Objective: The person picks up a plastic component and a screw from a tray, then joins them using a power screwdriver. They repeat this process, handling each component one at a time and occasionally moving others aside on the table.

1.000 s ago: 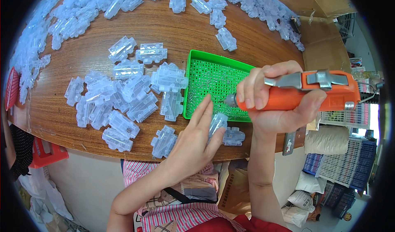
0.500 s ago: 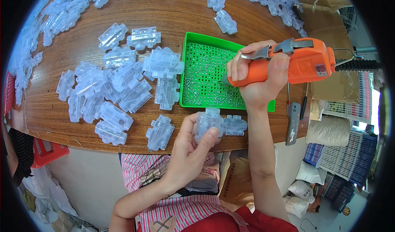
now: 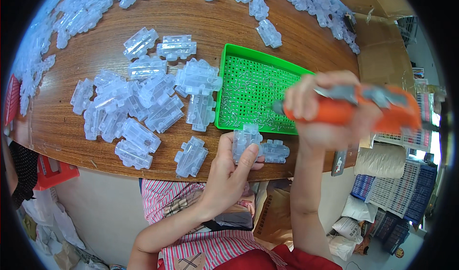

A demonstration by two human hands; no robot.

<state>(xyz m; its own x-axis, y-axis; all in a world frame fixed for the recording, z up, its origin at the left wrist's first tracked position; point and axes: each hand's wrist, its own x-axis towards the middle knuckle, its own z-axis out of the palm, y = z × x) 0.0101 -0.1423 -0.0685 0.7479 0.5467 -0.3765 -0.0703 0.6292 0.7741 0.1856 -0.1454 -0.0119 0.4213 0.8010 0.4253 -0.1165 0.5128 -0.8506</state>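
Observation:
My left hand is closed on a clear plastic casing, its thumb across the near end, at the table's front edge. Beside it another clear casing lies on the wood. My right hand, blurred by motion, is wrapped round an orange electric screwdriver held level. The tool's dark tip points left over the green perforated tray, which holds many small silvery screws. Whether a screw sits on the tip is too blurred to tell.
Several clear casings are piled left of the tray, with a single one near the front edge. More heaps line the table's far and left sides. A grey tool lies at the right edge. A cardboard box stands beyond.
My right hand has swung the screwdriver to the right and slightly lower, into a blur. The left hand keeps its casing, with little shift. The whole view has shifted slightly.

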